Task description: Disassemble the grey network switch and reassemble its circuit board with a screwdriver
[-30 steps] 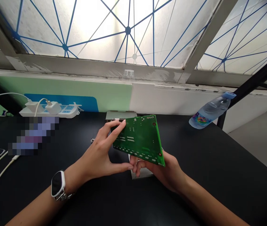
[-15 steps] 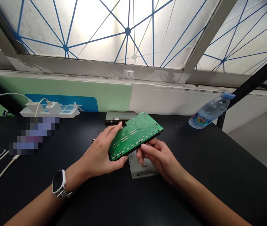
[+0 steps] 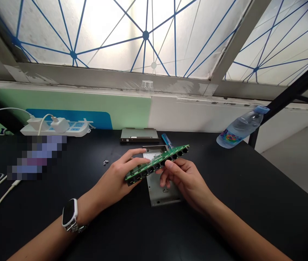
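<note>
A green circuit board (image 3: 158,159) is held tilted above the table, its edge with a row of black ports turned toward me. My left hand (image 3: 120,169) grips its left end, fingers over the top and the thumb out of sight underneath. At the near right edge my right hand (image 3: 184,177) pinches the board, thumb on the port side, other fingers curled below. Beneath the board lies a grey metal plate (image 3: 156,194), partly covered by the board and my right hand. A blue handle, perhaps a screwdriver's (image 3: 167,140), shows just behind the board.
A flat metal case (image 3: 139,135) lies near the wall. Several small screws (image 3: 105,162) are left of my left hand. At the back left stands a white power strip (image 3: 80,129) with plugs and cables; a water bottle (image 3: 237,132) leans at the back right against a black bar.
The board has been tipped from showing its broad green face to showing its port edge. The blue handle and more of the metal behind it have come into view.
</note>
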Motion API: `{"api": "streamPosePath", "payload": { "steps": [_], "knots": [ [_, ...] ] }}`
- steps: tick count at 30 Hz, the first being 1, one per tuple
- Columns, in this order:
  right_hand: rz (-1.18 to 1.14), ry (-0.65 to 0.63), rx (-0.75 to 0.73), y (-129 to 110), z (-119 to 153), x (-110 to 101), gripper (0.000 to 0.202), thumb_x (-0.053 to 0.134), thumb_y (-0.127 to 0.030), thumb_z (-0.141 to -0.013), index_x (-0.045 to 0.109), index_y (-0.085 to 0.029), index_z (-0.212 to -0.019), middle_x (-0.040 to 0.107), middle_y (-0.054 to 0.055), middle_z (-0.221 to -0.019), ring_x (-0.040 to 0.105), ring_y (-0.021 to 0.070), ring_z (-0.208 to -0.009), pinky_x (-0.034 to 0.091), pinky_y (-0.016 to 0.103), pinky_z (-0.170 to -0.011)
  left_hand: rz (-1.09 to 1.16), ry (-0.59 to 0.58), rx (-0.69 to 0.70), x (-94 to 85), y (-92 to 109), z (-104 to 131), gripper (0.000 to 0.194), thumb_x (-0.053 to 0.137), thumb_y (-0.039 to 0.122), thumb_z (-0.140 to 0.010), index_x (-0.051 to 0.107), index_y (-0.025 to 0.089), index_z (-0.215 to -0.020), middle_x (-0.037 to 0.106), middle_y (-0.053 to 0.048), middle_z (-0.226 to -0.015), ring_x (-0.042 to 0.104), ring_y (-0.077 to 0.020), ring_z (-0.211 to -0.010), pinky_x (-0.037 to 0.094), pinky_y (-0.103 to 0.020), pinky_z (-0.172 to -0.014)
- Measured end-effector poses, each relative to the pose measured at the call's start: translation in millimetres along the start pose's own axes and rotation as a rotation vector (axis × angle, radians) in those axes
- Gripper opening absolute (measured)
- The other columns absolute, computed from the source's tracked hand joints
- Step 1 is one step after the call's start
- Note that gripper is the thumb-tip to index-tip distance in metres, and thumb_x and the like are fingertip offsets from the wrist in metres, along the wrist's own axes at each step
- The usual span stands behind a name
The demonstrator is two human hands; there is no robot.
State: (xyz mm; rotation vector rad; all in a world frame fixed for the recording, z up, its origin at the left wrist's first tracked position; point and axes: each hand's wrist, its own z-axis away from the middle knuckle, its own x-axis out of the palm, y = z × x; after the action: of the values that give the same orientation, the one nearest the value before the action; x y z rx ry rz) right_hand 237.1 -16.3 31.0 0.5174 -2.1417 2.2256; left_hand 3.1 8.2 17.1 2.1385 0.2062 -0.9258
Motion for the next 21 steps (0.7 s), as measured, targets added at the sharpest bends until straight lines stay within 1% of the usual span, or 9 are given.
{"api": "streamPosePath", "payload": {
  "steps": [3, 8, 11, 13, 15, 17, 21],
  "knots": [
    [0.018, -0.005, -0.006, 0.9, 0.4, -0.9, 0.035, 0.076, -0.046, -0.091, 0.077, -0.012, -0.083, 0.078, 0.011, -0.086, 0.065, 0.0112, -0.057, 0.048, 0.021, -0.050, 0.001, 0.013, 0.020, 0.0, -2.3, 0.5, 0.034, 0.059, 0.015, -0.098, 0.065, 0.026, -0.130, 0.060, -0.010, -0.147, 0.066, -0.0247, -0.127, 0.057, -0.034, -0.099],
    [0.059, -0.039, -0.053, 2.7, 1.1, -2.5, 0.035, 0.071, -0.045, -0.095, 0.076, -0.013, -0.082, 0.073, 0.006, -0.074, 0.064, 0.0107, -0.057, 0.048, 0.020, -0.049, 0.032, 0.023, 0.023, 0.1, -5.1, 0.5, 0.038, 0.061, 0.015, -0.097, 0.066, 0.028, -0.132, 0.064, -0.006, -0.145, 0.067, -0.0239, -0.125, 0.055, -0.035, -0.105],
    [0.106, -0.057, -0.081, 3.1, 1.2, -3.1, 0.031, 0.072, -0.043, -0.094, 0.075, -0.013, -0.084, 0.070, 0.005, -0.070, 0.063, 0.0117, -0.058, 0.049, 0.021, -0.051, 0.053, 0.011, 0.013, 0.1, -4.9, 0.9, 0.037, 0.061, 0.017, -0.098, 0.065, 0.027, -0.134, 0.067, -0.005, -0.141, 0.067, -0.0229, -0.125, 0.053, -0.035, -0.107],
    [0.135, -0.067, -0.097, 2.5, 2.0, -3.4, 0.028, 0.076, -0.041, -0.091, 0.074, -0.013, -0.086, 0.069, 0.004, -0.067, 0.063, 0.0122, -0.058, 0.048, 0.022, -0.051, 0.059, 0.007, 0.001, -0.3, -4.1, 1.2, 0.035, 0.061, 0.018, -0.099, 0.065, 0.026, -0.133, 0.071, -0.005, -0.134, 0.070, -0.0219, -0.119, 0.055, -0.034, -0.102],
    [0.146, -0.080, -0.110, 1.5, 3.2, -3.5, 0.026, 0.078, -0.039, -0.088, 0.074, -0.014, -0.087, 0.068, 0.003, -0.066, 0.062, 0.0123, -0.058, 0.048, 0.022, -0.051, 0.050, 0.006, -0.014, -0.7, -3.1, 1.4, 0.033, 0.061, 0.020, -0.100, 0.066, 0.025, -0.132, 0.075, -0.005, -0.124, 0.073, -0.0210, -0.109, 0.057, -0.032, -0.094],
    [0.142, -0.095, -0.126, 0.6, 4.5, -3.4, 0.024, 0.079, -0.038, -0.087, 0.073, -0.014, -0.087, 0.067, 0.003, -0.067, 0.061, 0.0121, -0.058, 0.048, 0.022, -0.051, 0.038, 0.007, -0.025, -0.7, -2.4, 1.6, 0.031, 0.061, 0.021, -0.100, 0.067, 0.025, -0.130, 0.077, -0.004, -0.117, 0.074, -0.0203, -0.102, 0.057, -0.031, -0.089],
    [0.160, -0.094, -0.140, 1.1, 5.1, -2.9, 0.026, 0.076, -0.040, -0.090, 0.073, -0.014, -0.089, 0.068, 0.004, -0.070, 0.061, 0.0130, -0.061, 0.049, 0.023, -0.053, 0.015, -0.003, -0.033, 0.0, -2.1, 2.3, 0.035, 0.060, 0.019, -0.099, 0.064, 0.026, -0.133, 0.075, -0.004, -0.121, 0.073, -0.0208, -0.106, 0.055, -0.032, -0.091]
  ]
}}
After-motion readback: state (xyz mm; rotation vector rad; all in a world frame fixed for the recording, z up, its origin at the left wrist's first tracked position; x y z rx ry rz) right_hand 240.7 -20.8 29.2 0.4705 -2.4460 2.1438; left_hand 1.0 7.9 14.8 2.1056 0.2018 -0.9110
